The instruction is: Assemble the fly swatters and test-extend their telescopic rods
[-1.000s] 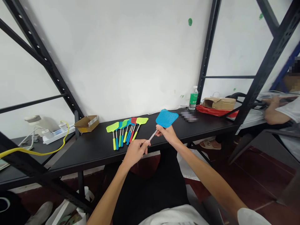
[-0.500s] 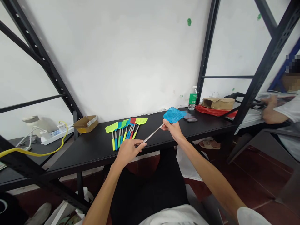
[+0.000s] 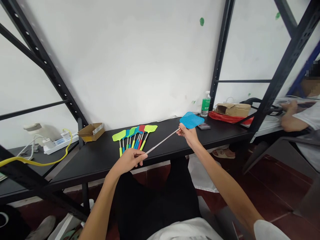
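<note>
1. we hold one blue swatter (image 3: 192, 120) in both hands, slanting over the front edge of the black table (image 3: 100, 155).
2. our left hand (image 3: 130, 160) is closed on the lower end of its thin metal rod (image 3: 163, 141), thumb against fingers; the part under those fingers is hidden from us.
3. our right hand (image 3: 189, 135) pinches the swatter just below its mesh head, which points away to the right, near a blurred item (image 3: 204, 126).
4. beyond our left hand, a row of swatters (image 3: 136, 130) lies on the table, with yellow-green, blue, green and red heads towards the wall (image 3: 140, 66).
5. left of that row we see an open cardboard box (image 3: 92, 132).
6. a bottle with a green label (image 3: 205, 105) stands upright by the rack post; to its right, a brown carton (image 3: 232, 109) sits on red plastic (image 3: 230, 118).
</note>
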{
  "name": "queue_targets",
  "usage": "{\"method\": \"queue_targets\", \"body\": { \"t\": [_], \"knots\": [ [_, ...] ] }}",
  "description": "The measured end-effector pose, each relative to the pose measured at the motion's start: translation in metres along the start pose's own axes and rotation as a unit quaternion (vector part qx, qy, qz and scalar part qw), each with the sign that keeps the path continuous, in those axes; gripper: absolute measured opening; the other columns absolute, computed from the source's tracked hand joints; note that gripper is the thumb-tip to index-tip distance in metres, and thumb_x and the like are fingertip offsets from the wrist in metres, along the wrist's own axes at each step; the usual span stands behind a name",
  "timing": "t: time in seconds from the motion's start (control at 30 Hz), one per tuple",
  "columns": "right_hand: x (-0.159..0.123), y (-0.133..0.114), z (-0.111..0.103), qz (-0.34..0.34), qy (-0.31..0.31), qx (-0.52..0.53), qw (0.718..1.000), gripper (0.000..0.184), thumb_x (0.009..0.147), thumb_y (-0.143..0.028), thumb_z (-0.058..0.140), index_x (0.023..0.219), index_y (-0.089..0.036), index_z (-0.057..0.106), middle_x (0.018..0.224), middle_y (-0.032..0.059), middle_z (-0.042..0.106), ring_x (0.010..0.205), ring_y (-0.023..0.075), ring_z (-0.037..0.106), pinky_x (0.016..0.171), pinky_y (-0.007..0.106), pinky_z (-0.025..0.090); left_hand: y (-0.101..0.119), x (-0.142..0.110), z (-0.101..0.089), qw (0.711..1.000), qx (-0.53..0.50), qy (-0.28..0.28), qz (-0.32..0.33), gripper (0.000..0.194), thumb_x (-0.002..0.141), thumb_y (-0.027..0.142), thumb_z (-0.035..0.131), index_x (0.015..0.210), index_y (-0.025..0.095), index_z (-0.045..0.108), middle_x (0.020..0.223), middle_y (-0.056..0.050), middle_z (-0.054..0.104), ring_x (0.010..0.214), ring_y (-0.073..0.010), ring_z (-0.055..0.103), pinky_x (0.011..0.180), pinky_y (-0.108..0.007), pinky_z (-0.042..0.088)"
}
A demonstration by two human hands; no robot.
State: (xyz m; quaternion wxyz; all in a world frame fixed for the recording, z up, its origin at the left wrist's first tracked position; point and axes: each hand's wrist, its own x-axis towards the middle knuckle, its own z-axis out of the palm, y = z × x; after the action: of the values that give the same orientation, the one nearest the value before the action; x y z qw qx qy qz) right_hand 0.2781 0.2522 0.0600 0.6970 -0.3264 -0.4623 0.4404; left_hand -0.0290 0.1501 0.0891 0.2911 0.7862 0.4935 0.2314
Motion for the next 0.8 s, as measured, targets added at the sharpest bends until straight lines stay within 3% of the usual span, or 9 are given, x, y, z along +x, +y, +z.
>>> {"method": "queue_targets", "body": {
  "t": [0.27,0.5,0.8],
  "knots": [
    [-0.007,-0.004,0.008,0.073,-0.033,0.071,0.994,0.055,0.078,-0.070,0.058,0.090,-0.018,0.070,0.068,0.0034,0.062,0.052,0.0128,0.059,0.044,0.022,0.047,0.005,-0.003,0.001,0.998,0.029,0.040,0.023,0.039,0.091,0.053,0.048,0.082,0.019,0.064,0.063,-0.001,0.061,0.058,-0.0148,0.056,0.056,-0.024,0.042],
    [-0.017,-0.004,0.019,0.073,-0.071,0.091,0.991,0.052,0.076,-0.068,0.063,0.087,-0.018,0.072,0.071,0.0026,0.062,0.051,0.0111,0.058,0.044,0.021,0.046,0.012,0.005,0.017,0.998,-0.015,0.060,0.026,0.048,0.091,0.055,0.049,0.116,0.018,0.065,0.062,0.002,0.053,0.053,-0.0133,0.052,0.053,-0.024,0.042],
    [-0.030,0.006,0.034,0.053,-0.106,0.063,0.991,0.050,0.083,-0.065,0.058,0.089,-0.018,0.074,0.078,0.0045,0.067,0.053,0.0111,0.060,0.044,0.021,0.046,0.024,0.009,0.028,0.997,0.013,0.042,0.068,0.044,0.096,0.051,0.038,0.090,0.017,0.066,0.055,0.004,0.044,0.051,-0.0117,0.040,0.050,-0.022,0.031]
  ]
}}
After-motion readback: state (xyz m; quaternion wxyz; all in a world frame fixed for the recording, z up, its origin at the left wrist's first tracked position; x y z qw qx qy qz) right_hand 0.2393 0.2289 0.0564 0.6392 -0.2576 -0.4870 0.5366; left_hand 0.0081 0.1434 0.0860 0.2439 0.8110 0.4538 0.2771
